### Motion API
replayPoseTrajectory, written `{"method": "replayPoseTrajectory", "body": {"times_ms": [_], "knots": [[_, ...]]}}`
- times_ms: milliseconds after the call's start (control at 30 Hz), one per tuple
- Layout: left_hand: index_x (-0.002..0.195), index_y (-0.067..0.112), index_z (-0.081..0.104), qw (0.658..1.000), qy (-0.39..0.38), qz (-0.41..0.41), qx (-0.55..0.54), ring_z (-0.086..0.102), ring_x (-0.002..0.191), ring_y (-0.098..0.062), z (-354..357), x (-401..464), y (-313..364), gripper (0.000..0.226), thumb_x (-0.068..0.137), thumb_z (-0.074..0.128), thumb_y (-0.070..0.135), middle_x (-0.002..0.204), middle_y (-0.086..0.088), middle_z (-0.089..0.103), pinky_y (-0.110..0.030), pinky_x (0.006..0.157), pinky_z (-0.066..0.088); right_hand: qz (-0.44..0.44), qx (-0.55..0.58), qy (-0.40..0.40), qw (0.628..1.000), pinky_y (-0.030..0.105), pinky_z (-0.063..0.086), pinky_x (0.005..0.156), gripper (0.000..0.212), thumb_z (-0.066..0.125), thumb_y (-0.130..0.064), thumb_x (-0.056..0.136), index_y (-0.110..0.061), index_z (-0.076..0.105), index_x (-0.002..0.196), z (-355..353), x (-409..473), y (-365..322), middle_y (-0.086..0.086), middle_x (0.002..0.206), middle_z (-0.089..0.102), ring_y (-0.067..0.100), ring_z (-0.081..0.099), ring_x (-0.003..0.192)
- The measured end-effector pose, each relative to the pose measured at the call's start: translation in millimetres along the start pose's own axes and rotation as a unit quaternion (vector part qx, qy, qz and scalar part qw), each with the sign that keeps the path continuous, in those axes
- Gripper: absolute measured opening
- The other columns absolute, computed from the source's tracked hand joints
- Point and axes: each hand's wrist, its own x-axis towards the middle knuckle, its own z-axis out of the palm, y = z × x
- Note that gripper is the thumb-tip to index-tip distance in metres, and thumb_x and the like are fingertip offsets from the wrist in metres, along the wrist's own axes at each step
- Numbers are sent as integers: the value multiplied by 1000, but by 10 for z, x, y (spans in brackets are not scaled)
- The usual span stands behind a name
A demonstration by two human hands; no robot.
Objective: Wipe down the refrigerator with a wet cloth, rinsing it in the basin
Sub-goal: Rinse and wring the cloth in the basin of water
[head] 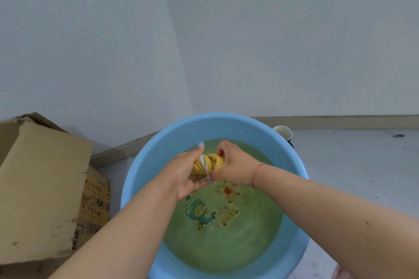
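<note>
- Cloth (pixel 207 164): yellow with a white strip, twisted into a short thick rope; held above the water over the far half of the basin. Soft and limp; judged heavy with water and slippery when soaked. Best taken at both ends of the twist, as now, so the middle can be wrung.
- Left hand (pixel 184 173): wraps the near-left end of the cloth, thumb raised, fingers curled beneath; a firm hold.
- Right hand (pixel 233 165): fist closed tight round the other end; a red string bracelet (pixel 257 174) sits on the wrist.
- Basin (pixel 145 165): round, light blue, smooth plastic, wide sloping wall; cartoon figures printed on the bottom.
- Water (pixel 226 244): greenish, cloudy, roughly half the basin's depth; a thin stream seems to drip from the twist.
- Cup (pixel 283 132): pale, just behind the basin's far-right rim, partly hidden.
- Box (pixel 43 188): brown cardboard, matte, scuffed, flaps open; left of the basin, a smaller printed carton beside it.
- Floor (pixel 351 165): pale, smooth, specked.
- Wall (pixel 272 41): plain, grey-white, with a tan skirting.
- Refrigerator: not in view.
</note>
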Motion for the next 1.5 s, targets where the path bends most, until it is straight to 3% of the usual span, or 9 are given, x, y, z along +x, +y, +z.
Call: {"method": "replayPoseTrajectory", "body": {"times_ms": [133, 267, 467, 600, 733, 833, 933, 1200, 1500], "knots": [[117, 5, 49, 996, -30, 58, -60, 69, 84, -33, -149, -86, 54, 40, 85, 68, 18, 103, -23, 66, -46, 71, 59, -15, 135, -41, 990, 29, 49, 60, 23, 71, -29, 81, -17, 58, 95, -122, 22, 20, 5, 82, 60, 16, 58, 70], [116, 3, 53, 984, -77, 129, -92, 70, 75, -22, -244, -173, 164, 46, 72, 67, 1, 93, -14, 66, -34, 63, 60, 1, 233, 30, 972, 44, 53, 89, 46, 64, -50, 80, -4, 62, 86, -235, 103, 64, 19, 87, 68, 30, 66, 83], [118, 16, 57, 975, -139, 163, 53, 70, 70, -25, -297, -240, 176, 59, 64, 72, -3, 102, -10, 67, -27, 55, 53, 36, 446, 135, 884, 17, 31, 36, 32, 55, -37, 94, -12, 53, 75, -462, 75, -45, 2, 50, 49, 12, 43, 37], [110, 38, 51, 931, -82, 245, 257, 71, 74, -22, -185, -302, 152, 52, 72, 81, 18, 96, 3, 67, -38, 62, 57, 2, 592, -69, 803, 15, 27, 33, 15, 57, -22, 80, -9, 52, 73, -565, -15, -182, 5, 59, 49, 9, 43, 40], [97, 31, 56, 920, -20, 317, 231, 72, 70, -22, -4, -378, 191, 10, 91, 63, 27, 86, 2, 66, -50, 66, 59, -43, 661, -36, 748, 19, 46, 51, 17, 63, -24, 74, -7, 63, 77, -573, -22, -225, 6, 70, 61, 12, 59, 58], [104, 14, 63, 972, -89, 210, 54, 71, 68, -23, 85, -469, 210, 23, 98, 47, 30, 86, -12, 69, -36, 58, 59, -60, 578, -42, 813, 32, 47, 77, 40, 63, -49, 72, -15, 66, 93, -464, -21, -167, 1, 86, 64, 15, 60, 81], [107, 9, 68, 977, -123, 174, 12, 70, 82, -21, 59, -439, 183, 35, 98, 45, 34, 97, -11, 74, -39, 74, 59, -62, 506, -47, 859, 37, 49, 83, 35, 65, -32, 80, -11, 59, 107, -314, -17, -166, 5, 92, 65, 19, 60, 86], [101, 11, 66, 964, -24, 254, 71, 67, 66, -11, 39, -362, 152, 26, 100, 45, 26, 78, -2, 73, -25, 56, 50, -38, 600, 55, 797, 26, 57, 58, 21, 42, 4, 94, 6, 55, 110, -318, 27, -236, 12, 78, 66, 18, 67, 62], [88, 29, 54, 921, 72, 346, 161, 59, 73, -18, 60, -336, 125, 10, 90, 62, 34, 89, 7, 64, -37, 63, 48, -58, 565, 35, 823, 30, 55, 71, 13, 56, -17, 93, -4, 58, 95, -249, 6, -240, 10, 82, 66, 18, 65, 71]]}}
